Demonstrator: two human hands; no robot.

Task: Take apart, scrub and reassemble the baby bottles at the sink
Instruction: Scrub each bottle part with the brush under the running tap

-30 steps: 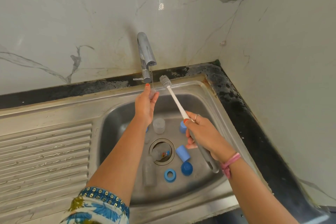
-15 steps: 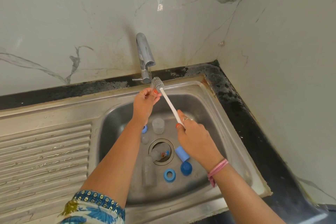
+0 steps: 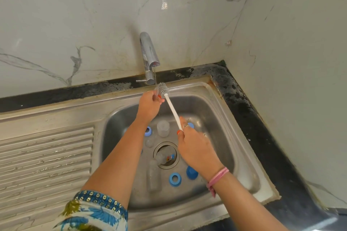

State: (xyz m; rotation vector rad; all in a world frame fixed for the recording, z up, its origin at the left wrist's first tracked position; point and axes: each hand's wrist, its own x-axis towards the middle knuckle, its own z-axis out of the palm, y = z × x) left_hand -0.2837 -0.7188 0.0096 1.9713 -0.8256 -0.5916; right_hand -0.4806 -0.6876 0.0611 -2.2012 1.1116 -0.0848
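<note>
My left hand pinches a small clear bottle part under the thin stream from the tap. My right hand grips the white handle of a bottle brush; its grey bristle head touches the clear part. In the steel sink lie a clear bottle on its side, an upturned clear cap, a blue ring, a blue cap and another blue ring. More blue pieces are partly hidden behind my right hand.
A ribbed steel drainboard lies to the left of the basin. The drain holds a small clear piece. Black countertop borders the sink at the back and right, under marble walls.
My right hand moved left and forward, swinging the brush head over to the clear part held by my left hand. My left hand's fingers have closed round that part.
</note>
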